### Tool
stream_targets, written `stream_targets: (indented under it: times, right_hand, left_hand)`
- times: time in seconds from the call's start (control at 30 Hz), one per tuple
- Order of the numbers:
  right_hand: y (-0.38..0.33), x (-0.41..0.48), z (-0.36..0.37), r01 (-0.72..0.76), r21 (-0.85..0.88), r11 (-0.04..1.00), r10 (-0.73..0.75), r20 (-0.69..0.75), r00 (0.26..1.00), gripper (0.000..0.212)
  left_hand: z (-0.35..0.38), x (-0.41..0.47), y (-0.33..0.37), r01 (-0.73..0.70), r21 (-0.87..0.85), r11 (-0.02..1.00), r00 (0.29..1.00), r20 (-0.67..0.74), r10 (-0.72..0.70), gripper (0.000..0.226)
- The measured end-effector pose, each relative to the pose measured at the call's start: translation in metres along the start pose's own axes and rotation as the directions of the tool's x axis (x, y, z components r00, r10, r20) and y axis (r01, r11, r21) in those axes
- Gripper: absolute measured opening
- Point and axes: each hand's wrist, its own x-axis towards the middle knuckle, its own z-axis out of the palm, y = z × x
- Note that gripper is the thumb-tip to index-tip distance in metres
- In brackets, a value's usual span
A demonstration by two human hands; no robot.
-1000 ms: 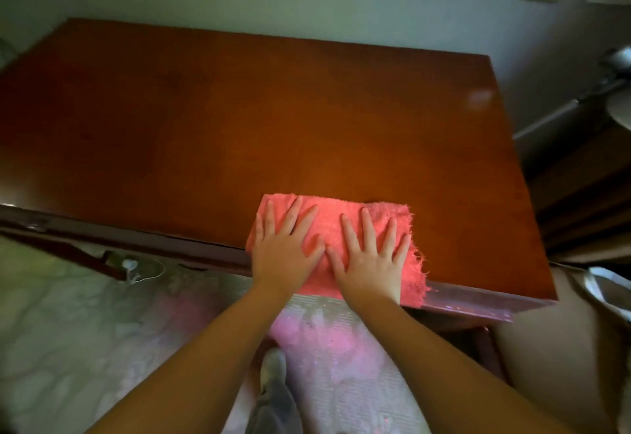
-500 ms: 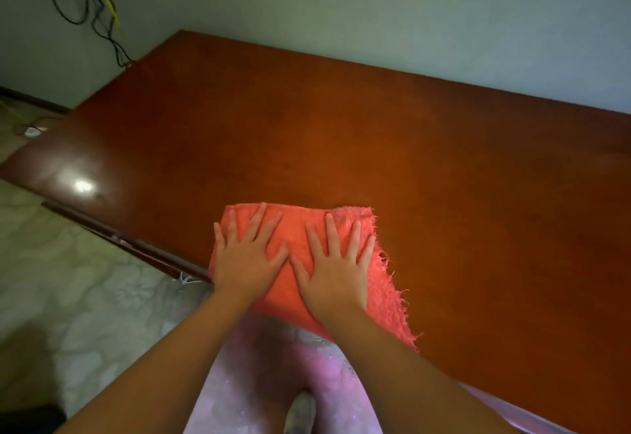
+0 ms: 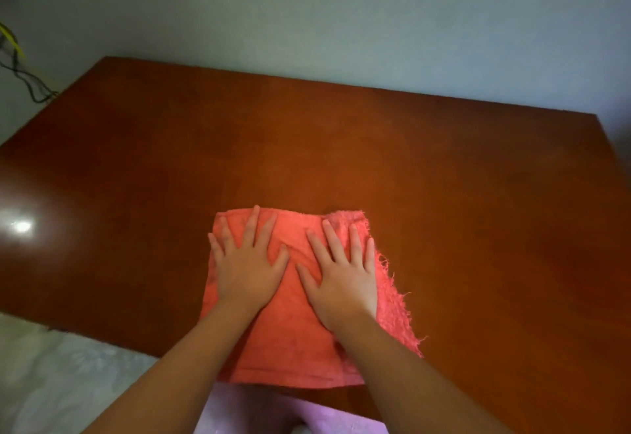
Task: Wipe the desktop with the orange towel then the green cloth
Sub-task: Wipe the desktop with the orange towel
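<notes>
The orange towel point(image 3: 293, 341) lies folded on the brown wooden desktop point(image 3: 341, 146), near its front edge, with a frayed right side. My left hand point(image 3: 246, 262) presses flat on the towel's left half, fingers spread and straight. My right hand point(image 3: 345, 269) presses flat on the right half in the same way. Both thumbs point toward each other over the towel's middle. No green cloth is in view.
A grey wall point(image 3: 341, 16) stands right behind the desk. Dark and yellow cables point(image 3: 17, 68) hang at the far left. Pale patterned floor point(image 3: 68, 382) shows below the front edge. A bright light reflection point(image 3: 22, 227) sits on the desk's left part.
Both hands have pushed the towel away from the front edge, farther onto the desktop. The view has swung from the desk's right end toward its middle and left.
</notes>
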Motion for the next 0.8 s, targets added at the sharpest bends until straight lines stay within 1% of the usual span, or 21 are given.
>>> stream_targets:
  times: [0.1, 0.2, 0.33, 0.63, 0.73, 0.8]
  right_hand:
    - [0.022, 0.004, -0.006, -0.102, 0.003, 0.995, 0.102, -0.005, 0.995, 0.065]
    - [0.047, 0.009, -0.01, -0.201, -0.036, 0.979, 0.201, -0.01, 0.979, 0.072]
    - [0.076, 0.023, -0.018, -0.309, -0.033, 0.95, 0.308, -0.053, 0.95, 0.077]
    - [0.117, 0.088, -0.034, -0.406, -0.059, 0.912, 0.401, -0.084, 0.912, 0.077]
    - [0.129, 0.12, -0.04, -0.407, -0.055, 0.912, 0.401, -0.098, 0.911, 0.077]
    - [0.138, 0.143, -0.044, -0.385, -0.07, 0.92, 0.378, -0.096, 0.921, 0.077]
  left_hand:
    - [0.0, 0.015, 0.024, -0.085, 0.013, 0.996, 0.996, 0.01, 0.085, 0.083]
    - [0.0, 0.03, 0.052, -0.164, 0.002, 0.986, 0.986, 0.014, 0.164, 0.078]
    - [0.005, 0.054, 0.089, -0.251, -0.011, 0.968, 0.968, -0.014, 0.25, 0.071]
    - [0.006, 0.122, 0.141, -0.297, -0.035, 0.954, 0.954, -0.045, 0.296, 0.074]
    - [0.008, 0.152, 0.159, -0.279, -0.028, 0.96, 0.959, -0.055, 0.277, 0.075]
    - [0.009, 0.172, 0.17, -0.269, -0.026, 0.963, 0.962, -0.057, 0.267, 0.069]
